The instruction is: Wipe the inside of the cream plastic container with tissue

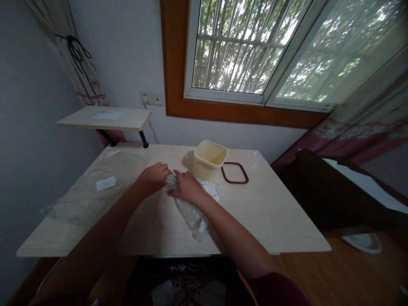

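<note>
Both hands are on a crumpled clear plastic bag above the middle of the table. My left hand is closed at the bag's gathered upper end. My right hand wraps round the bag just beside it, thumb and fingers curled. The loose part of the bag hangs toward the table's front edge, partly under my right forearm. Right behind my right hand stands an open cream plastic container, upright. A brown-red square ring lies flat to the right of the container.
A small white packet or box rests on a thin clear sheet at the table's left. A raised shelf with a paper stands at the back left. The wooden table reaches to the wall below the window.
</note>
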Available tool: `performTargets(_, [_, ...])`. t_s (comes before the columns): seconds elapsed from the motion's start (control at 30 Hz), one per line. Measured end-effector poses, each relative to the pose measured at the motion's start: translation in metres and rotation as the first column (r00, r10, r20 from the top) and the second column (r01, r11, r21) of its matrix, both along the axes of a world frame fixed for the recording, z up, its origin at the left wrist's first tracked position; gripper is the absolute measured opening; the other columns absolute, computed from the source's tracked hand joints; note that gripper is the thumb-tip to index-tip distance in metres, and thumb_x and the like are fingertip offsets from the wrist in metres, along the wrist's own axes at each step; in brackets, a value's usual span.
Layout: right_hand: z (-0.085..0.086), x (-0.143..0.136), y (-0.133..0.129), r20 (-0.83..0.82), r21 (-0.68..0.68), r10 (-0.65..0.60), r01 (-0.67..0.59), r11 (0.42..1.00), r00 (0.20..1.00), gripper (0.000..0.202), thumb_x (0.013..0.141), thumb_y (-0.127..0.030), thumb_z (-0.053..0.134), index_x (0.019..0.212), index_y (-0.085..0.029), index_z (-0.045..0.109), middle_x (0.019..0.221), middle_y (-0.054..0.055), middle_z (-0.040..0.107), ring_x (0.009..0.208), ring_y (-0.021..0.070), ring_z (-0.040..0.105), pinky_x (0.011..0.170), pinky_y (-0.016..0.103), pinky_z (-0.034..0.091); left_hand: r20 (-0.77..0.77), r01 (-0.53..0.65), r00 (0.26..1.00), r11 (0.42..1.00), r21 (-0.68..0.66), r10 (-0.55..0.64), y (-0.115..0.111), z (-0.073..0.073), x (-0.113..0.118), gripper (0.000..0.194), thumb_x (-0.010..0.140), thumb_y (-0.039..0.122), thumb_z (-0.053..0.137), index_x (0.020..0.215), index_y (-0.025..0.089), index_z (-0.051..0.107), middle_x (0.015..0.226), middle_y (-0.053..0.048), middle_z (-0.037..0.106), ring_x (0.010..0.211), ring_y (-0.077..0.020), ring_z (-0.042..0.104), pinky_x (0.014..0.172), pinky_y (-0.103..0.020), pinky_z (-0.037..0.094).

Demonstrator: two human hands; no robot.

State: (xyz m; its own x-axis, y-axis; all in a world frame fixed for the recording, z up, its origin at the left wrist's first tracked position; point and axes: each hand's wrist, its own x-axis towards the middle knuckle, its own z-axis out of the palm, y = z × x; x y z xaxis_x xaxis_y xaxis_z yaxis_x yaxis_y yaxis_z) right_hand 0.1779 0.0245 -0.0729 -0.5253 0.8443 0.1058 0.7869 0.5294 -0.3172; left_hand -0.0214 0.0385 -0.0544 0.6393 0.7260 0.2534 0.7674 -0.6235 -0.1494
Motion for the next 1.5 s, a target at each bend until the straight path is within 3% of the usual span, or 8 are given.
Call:
performTargets(0.17, [-0.008,0.001,0.003,0.230,-0.041,-0.049,0.060,0.997,0.972,0.026,0.094,-0.032,0.058,0.109,-0.018,0.074,0.106,0.014,0.076,0.102,0.0265,0.071,0.088,0.032,0.050,-0.044,-0.038,0.998,0.999,0.038,0.040,0.003,-0.004,-0.010,0.009,0.084,0.012,0.057,0.086,0.019,0.062,0.095,-0.010,0.062,0.092,-0.0251,0.057,0.069,-0.034,0.046])
performTargets(0.33, [-0.011,0.011,0.003,0.272,-0.045,-0.063,0.078,0.996,0.960,0.026,0.096,-0.027,0.054,0.111,-0.019,0.073,0.108,0.013,0.076,0.103,0.0253,0.071,0.087,0.030,0.051,0.030,-0.137,0.990,0.990,-0.020,0.138,0.011,-0.014,-0.029,0.017,0.083,0.010,0.050,0.086,0.020,0.063,0.104,-0.009,0.063,0.097,-0.0245,0.058,0.075,-0.034,0.050])
performTargets(0.47, [-0.011,0.014,0.002,0.286,-0.047,-0.075,0.092,0.995,0.955,0.028,0.097,-0.031,0.054,0.113,-0.016,0.072,0.110,0.015,0.076,0.105,0.0261,0.071,0.089,0.031,0.051,0.304,-0.218,0.929,0.976,-0.017,0.213,0.022,-0.020,-0.048,0.030,0.077,0.007,0.049,0.097,0.021,0.065,0.108,-0.009,0.063,0.105,-0.0260,0.058,0.091,-0.039,0.051])
performTargets(0.63, [-0.013,0.013,0.003,0.291,-0.052,-0.078,0.097,0.994,0.954,0.030,0.095,-0.031,0.056,0.113,-0.014,0.072,0.110,0.017,0.075,0.105,0.0267,0.071,0.090,0.031,0.051,0.580,-0.222,0.809,0.963,0.151,0.096,0.018,-0.013,-0.052,0.044,0.074,0.002,0.046,0.109,0.020,0.066,0.116,-0.011,0.060,0.115,-0.0272,0.055,0.106,-0.046,0.045])
performTargets(0.83, [-0.016,0.011,0.005,0.286,-0.057,-0.087,0.108,0.993,0.954,0.031,0.094,-0.033,0.056,0.111,-0.013,0.074,0.108,0.018,0.076,0.103,0.0270,0.071,0.089,0.032,0.051,0.530,-0.102,0.848,0.977,0.186,-0.012,-0.005,-0.005,-0.024,0.023,0.089,0.019,0.053,0.107,0.019,0.068,0.105,-0.010,0.064,0.104,-0.0259,0.057,0.097,-0.044,0.046])
performTargets(1.1, [-0.014,0.014,0.002,0.268,-0.052,-0.086,0.104,0.993,0.960,0.032,0.095,-0.034,0.056,0.113,-0.014,0.073,0.109,0.018,0.075,0.104,0.0271,0.071,0.091,0.033,0.050,0.543,-0.150,0.821,0.985,-0.090,0.175,-0.001,-0.011,-0.014,0.029,0.092,0.045,0.058,0.094,0.018,0.068,0.088,-0.006,0.068,0.087,-0.0225,0.059,0.092,-0.040,0.044])
performTargets(1.27, [-0.012,0.013,0.001,0.286,-0.064,-0.091,0.114,0.991,0.954,0.032,0.095,-0.035,0.057,0.114,-0.014,0.072,0.111,0.019,0.074,0.106,0.0276,0.070,0.091,0.033,0.050,0.656,-0.120,0.707,0.959,-0.256,0.264,0.000,-0.013,-0.012,0.046,0.082,0.036,0.067,0.124,0.019,0.059,0.090,-0.002,0.067,0.088,-0.0212,0.059,0.086,-0.035,0.049])
performTargets(1.5, [-0.014,0.015,0.001,0.286,-0.046,-0.061,0.078,0.996,0.956,0.030,0.093,-0.031,0.056,0.114,-0.015,0.071,0.109,0.017,0.075,0.105,0.0270,0.070,0.091,0.034,0.050,0.747,-0.207,0.571,0.940,-0.270,0.340,0.007,-0.010,-0.016,0.029,0.085,0.030,0.060,0.111,0.019,0.065,0.085,-0.003,0.066,0.086,-0.0200,0.063,0.088,-0.036,0.051])
